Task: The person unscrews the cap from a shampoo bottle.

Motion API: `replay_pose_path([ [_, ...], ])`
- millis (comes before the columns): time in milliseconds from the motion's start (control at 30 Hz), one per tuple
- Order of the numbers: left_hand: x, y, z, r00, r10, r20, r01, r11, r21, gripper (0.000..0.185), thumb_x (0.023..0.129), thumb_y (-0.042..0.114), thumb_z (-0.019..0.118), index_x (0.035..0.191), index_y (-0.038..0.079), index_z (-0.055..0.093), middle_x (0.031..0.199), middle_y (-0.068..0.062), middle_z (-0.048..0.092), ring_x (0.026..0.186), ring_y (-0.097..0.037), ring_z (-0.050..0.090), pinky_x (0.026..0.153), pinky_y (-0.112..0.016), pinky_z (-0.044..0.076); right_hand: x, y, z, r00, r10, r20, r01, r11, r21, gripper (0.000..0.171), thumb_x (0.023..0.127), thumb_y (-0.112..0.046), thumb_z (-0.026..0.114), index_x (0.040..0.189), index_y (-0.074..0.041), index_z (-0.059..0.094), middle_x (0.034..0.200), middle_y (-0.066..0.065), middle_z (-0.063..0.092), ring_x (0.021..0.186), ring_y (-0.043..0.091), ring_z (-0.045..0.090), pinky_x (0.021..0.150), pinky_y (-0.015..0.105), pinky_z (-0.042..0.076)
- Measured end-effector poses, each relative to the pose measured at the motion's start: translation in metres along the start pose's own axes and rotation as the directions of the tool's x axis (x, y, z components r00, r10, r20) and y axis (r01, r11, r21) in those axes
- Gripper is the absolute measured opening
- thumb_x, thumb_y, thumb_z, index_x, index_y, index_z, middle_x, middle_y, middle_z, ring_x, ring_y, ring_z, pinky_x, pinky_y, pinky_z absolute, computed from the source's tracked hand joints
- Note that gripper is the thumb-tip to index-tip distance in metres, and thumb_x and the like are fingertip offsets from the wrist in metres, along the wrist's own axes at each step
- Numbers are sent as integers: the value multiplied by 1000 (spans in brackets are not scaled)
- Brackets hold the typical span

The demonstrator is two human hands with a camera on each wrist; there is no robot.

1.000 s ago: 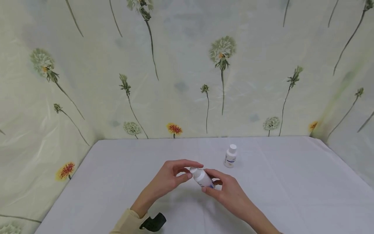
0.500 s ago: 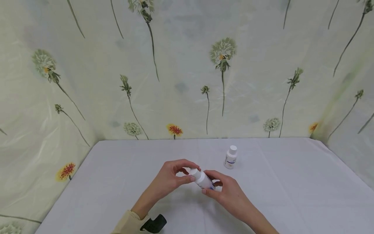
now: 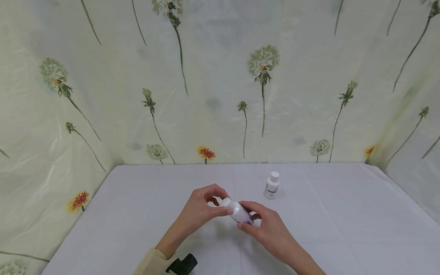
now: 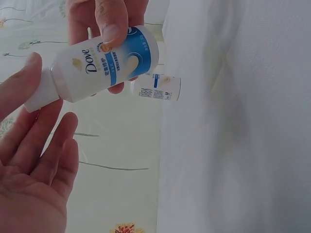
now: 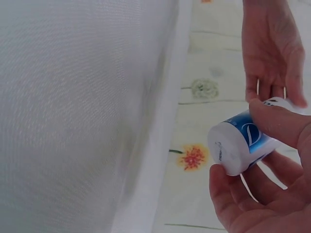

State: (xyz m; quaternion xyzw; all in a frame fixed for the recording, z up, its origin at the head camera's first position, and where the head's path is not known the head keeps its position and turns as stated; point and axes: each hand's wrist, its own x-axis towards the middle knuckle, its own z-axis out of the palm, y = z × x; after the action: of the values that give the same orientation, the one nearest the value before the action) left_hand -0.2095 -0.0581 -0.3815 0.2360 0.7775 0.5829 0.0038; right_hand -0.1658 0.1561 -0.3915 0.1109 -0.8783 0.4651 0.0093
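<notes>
A small white Dove bottle [image 3: 241,214] with a blue-and-white label is held tilted above the table, its cap end up and to the left. My right hand [image 3: 269,229] grips the bottle's body, thumb on the near side and fingers behind it. At the other end, my left hand [image 3: 201,208] pinches the white cap [image 4: 43,92] between thumb and fingers. The cap sits on the bottle's neck. In the right wrist view the bottle's flat base [image 5: 226,148] faces the camera. Behind the right hand, a second white bottle [image 3: 272,186] stands upright with its cap on.
A white cloth covers the table [image 3: 343,217]. Behind and beside it hangs a pale curtain [image 3: 213,76] printed with dandelions and orange flowers. A black device [image 3: 183,264] sits at the left wrist by a cream sleeve [image 3: 151,262].
My left index finger has drawn back across the cap while the thumb has slid forward along its near side. The right hand and the standing bottle have stayed in place.
</notes>
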Motion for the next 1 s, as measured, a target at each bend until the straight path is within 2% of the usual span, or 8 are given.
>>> replay_pose_path([
  [133,1,-2,1,1000,8,24,-8,1000,-15,28,78,21,86,101,18,69,96,5,69,92,-24,62,80,-36,51,-1,1,0,1000,-16,1,16,1000,-24,46,80,-19,83,122,-21,66,107,-6,66,89,15,61,67,27,50],
  [333,3,-5,-2,984,96,149,-86,994,-73,49,84,10,79,128,19,63,120,3,65,111,-17,58,89,-38,50,-1,2,-2,999,-33,13,33,999,-22,46,81,-21,82,123,-21,65,105,-6,66,89,15,61,68,27,50],
  [433,1,-5,-5,973,135,185,-117,987,-106,45,86,6,76,129,14,64,126,2,64,115,-18,57,92,-40,50,0,3,-1,1000,-13,13,13,1000,-16,46,81,-20,82,124,-20,65,107,-5,65,91,16,61,69,28,51],
  [500,0,-2,-6,971,136,197,-115,986,-117,42,87,2,74,127,10,65,126,1,64,116,-18,57,92,-42,50,1,2,0,1000,2,9,-2,1000,-7,47,81,-18,82,125,-20,65,109,-5,65,92,17,61,70,29,51],
  [667,-2,3,-6,971,126,203,-104,988,-116,37,90,-4,67,125,6,66,125,-4,66,115,-17,57,91,-38,50,3,4,-1,1000,6,11,-6,999,45,46,81,-16,82,123,-20,65,112,-4,66,100,17,60,79,33,52],
  [767,-2,2,-4,971,144,193,-122,985,-118,35,91,-4,65,125,7,66,124,-5,66,114,-17,58,90,-35,50,4,6,-1,1000,-6,17,5,997,76,45,81,-16,82,122,-19,66,112,-3,66,103,17,60,85,37,51],
  [867,-3,1,-4,972,154,176,-136,985,-108,33,92,-1,66,123,11,68,121,0,68,112,-16,60,88,-33,51,4,8,-2,1000,-10,25,7,995,97,45,81,-17,82,122,-18,66,114,-2,66,104,19,60,86,39,51],
  [1000,-4,-2,-4,978,141,155,-131,989,-70,30,91,6,69,120,17,70,116,8,69,110,-15,60,86,-33,51,5,9,-1,999,15,30,-19,993,115,45,81,-17,82,123,-17,66,115,1,66,100,21,61,80,36,52],
])
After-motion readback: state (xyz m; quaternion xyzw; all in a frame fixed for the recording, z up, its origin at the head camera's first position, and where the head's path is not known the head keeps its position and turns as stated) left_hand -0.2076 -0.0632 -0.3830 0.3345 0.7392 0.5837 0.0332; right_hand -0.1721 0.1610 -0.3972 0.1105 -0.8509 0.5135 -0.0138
